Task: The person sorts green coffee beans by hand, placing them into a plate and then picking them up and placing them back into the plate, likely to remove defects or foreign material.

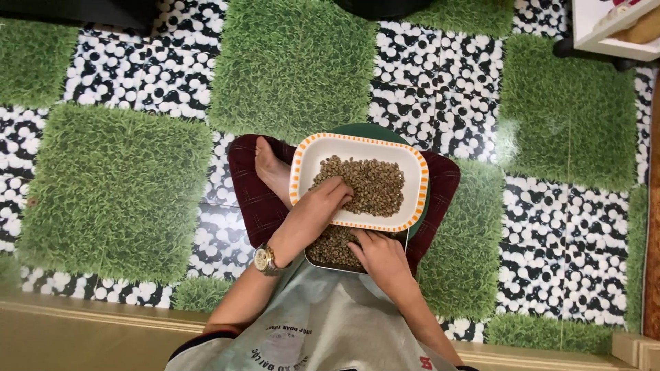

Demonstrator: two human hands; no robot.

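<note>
A white rectangular tray with an orange dotted rim [301, 165] rests on my crossed legs, holding a pile of greenish-brown beans [371, 184]. My left hand [317, 206], with a gold watch on the wrist, lies in the tray with its fingers bent into the near edge of the beans. Below the tray a darker metal dish [328, 249] holds more of the same beans. My right hand [379, 255] rests on this dish's right part, fingers curled at the beans by the tray's near rim. Whether either hand holds any beans is hidden.
I sit cross-legged on a floor mat [117, 192] printed with green grass squares and black-and-white pebble squares. A bare foot [269, 168] lies left of the tray. A white shelf corner [605, 34] is at the top right; a wooden edge runs along the bottom.
</note>
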